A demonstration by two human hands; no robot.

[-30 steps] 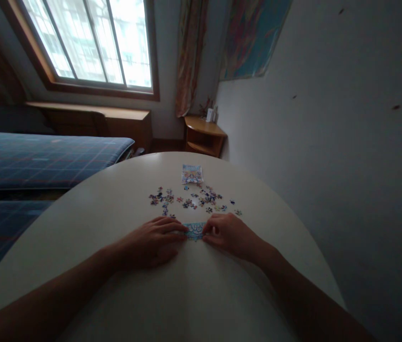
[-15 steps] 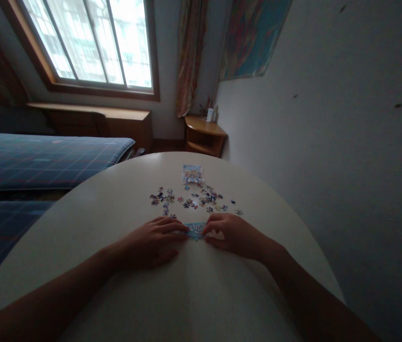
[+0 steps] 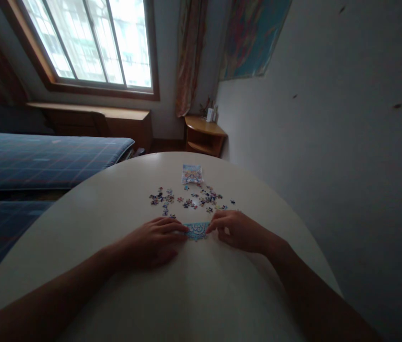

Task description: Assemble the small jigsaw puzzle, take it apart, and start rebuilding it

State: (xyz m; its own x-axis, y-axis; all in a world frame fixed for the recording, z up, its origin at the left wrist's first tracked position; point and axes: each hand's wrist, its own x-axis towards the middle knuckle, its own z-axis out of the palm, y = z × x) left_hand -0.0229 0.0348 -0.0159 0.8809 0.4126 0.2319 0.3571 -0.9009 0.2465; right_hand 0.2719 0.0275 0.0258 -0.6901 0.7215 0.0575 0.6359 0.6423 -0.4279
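A light-blue joined strip of jigsaw puzzle point(image 3: 196, 231) lies flat on the round white table point(image 3: 201, 294) between my hands. My left hand point(image 3: 158, 237) rests palm down, its fingers stretched out and their tips on the strip's left end. At the right end is my right hand point(image 3: 238, 230), index fingertip touching the strip's edge, the other fingers curled under. Whether a small piece is beneath those fingers, I cannot tell. Beyond the hands, loose jigsaw pieces point(image 3: 208, 195) are scattered in groups, some partly hidden behind my right hand.
A small picture packet point(image 3: 192, 174) lies behind the loose pieces. To the left are beds with blue plaid covers point(image 3: 44, 159). A wooden corner shelf point(image 3: 206, 128) stands past the table's far edge, and a white wall point(image 3: 329, 156) runs along the right.
My right hand has shifted slightly up and right, its thumb drawn back from the strip and fingers curled more. More of the strip's right end shows. My left hand stays in place.
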